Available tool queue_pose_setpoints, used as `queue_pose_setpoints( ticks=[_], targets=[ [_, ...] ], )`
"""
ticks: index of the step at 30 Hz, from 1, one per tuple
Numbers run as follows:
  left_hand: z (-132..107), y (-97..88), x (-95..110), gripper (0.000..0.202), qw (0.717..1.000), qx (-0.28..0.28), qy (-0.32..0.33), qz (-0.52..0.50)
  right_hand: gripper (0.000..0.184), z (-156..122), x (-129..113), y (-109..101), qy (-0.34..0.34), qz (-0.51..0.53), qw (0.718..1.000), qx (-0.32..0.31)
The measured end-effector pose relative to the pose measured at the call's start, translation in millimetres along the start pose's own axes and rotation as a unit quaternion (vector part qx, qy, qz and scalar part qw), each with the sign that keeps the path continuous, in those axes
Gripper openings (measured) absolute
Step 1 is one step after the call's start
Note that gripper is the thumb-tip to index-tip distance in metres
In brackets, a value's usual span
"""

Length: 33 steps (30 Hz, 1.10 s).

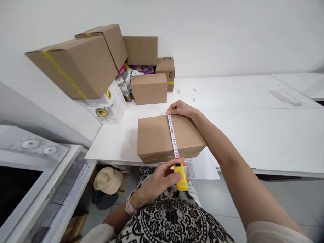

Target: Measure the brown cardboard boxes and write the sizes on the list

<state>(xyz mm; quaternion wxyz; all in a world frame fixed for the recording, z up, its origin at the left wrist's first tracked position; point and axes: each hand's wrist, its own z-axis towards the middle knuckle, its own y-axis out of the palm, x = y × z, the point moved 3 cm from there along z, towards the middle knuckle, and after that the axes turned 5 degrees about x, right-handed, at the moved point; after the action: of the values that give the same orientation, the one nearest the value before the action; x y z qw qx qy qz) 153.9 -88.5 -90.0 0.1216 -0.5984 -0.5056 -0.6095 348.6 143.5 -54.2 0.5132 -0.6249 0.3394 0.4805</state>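
A brown cardboard box (156, 135) lies near the front edge of the white table, with yellow tape along its near side. Across its top runs the white blade of a tape measure (180, 179), from the far edge to the near one. My left hand (164, 176) grips the yellow tape measure case just in front of the box. At the far edge of the box, my right hand (180, 108) pinches the end of the blade between thumb and fingers. A printed paper sheet (205, 163) sticks out from under the box and over the table edge.
Large cardboard boxes (81, 62) are stacked at the back left on a white box (109, 107). Beside them stand a smaller box (149, 89) and packaged goods. A microwave (18, 187) is at the left; a beige cap (108, 180) sits below the table.
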Motion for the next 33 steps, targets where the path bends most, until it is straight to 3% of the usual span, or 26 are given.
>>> queue_pose_setpoints(
  ticks=[6,12,18,26,33],
  targets=[
    [6.4,8.7,-1.8,0.06,1.0,-0.006,-0.009,-0.007,0.031,-0.9,0.6,-1.7,0.016,-0.008,0.999,0.029],
    [3.7,10.3,0.5,0.058,1.0,0.002,0.018,0.02,0.026,8.3,9.7,-0.1,0.003,-0.029,1.0,-0.007],
    [-0.2,8.5,-0.3,0.083,0.999,-0.005,-0.016,0.027,0.032,16.9,18.6,0.7,0.02,0.011,1.0,-0.014],
    [-0.7,9.9,0.3,0.09,0.999,0.006,-0.016,0.03,0.028,14.6,11.3,2.3,0.033,0.008,0.999,0.005],
    [-0.3,10.1,-0.5,0.082,1.0,0.004,-0.015,0.024,0.028,16.0,14.3,1.8,0.028,0.011,1.0,-0.001]
  ],
)
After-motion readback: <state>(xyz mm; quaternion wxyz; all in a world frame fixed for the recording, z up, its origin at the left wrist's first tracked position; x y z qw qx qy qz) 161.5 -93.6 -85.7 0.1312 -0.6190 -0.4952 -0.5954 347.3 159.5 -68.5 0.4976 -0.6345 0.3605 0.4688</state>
